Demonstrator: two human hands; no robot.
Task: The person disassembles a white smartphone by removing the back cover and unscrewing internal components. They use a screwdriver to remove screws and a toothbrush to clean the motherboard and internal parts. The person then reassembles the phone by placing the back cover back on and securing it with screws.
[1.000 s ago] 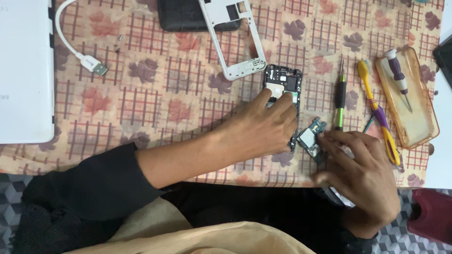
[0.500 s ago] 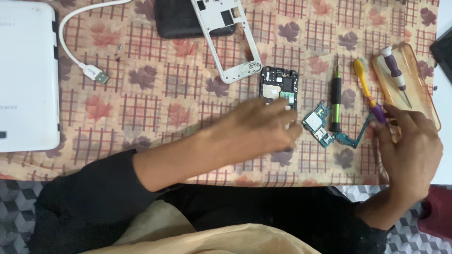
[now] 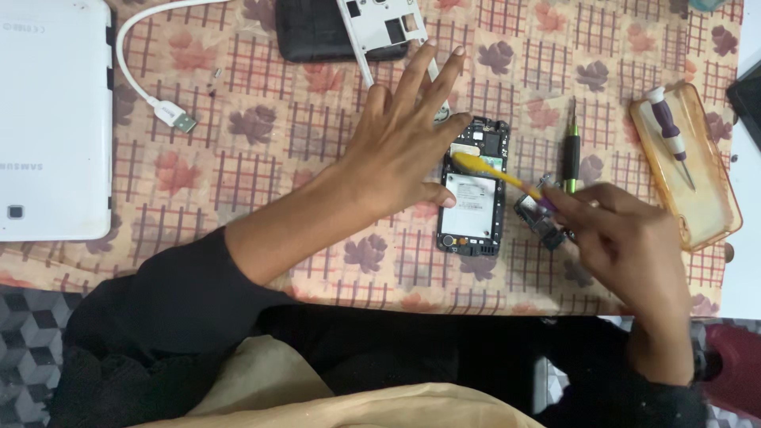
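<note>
Far left: white tablet (image 3: 51, 119) is lying face-down on the tabletop (image 3: 261, 135), which is wearing a checked floral cloth. A white USB cable (image 3: 147, 91) is curling beside it. Upper centre: a black phone cover (image 3: 317, 36) is sitting under a white phone frame (image 3: 380, 20).

Left hand (image 3: 400, 147) is hovering flat, fingers spread wide, gripping nothing, thumb touching the left edge of the opened phone body (image 3: 473, 190). Phone body is lying at centre of the tabletop, internals up.

Right hand (image 3: 626, 238) is pinching a yellow-handled tool (image 3: 495, 170), its tip lying across the phone body. A small circuit board (image 3: 539, 218) is lying just under this hand. A green-collared screwdriver (image 3: 571, 150) is lying beside it. Far right: a purple screwdriver (image 3: 670, 139) is resting in an amber phone case (image 3: 705, 198).
</note>
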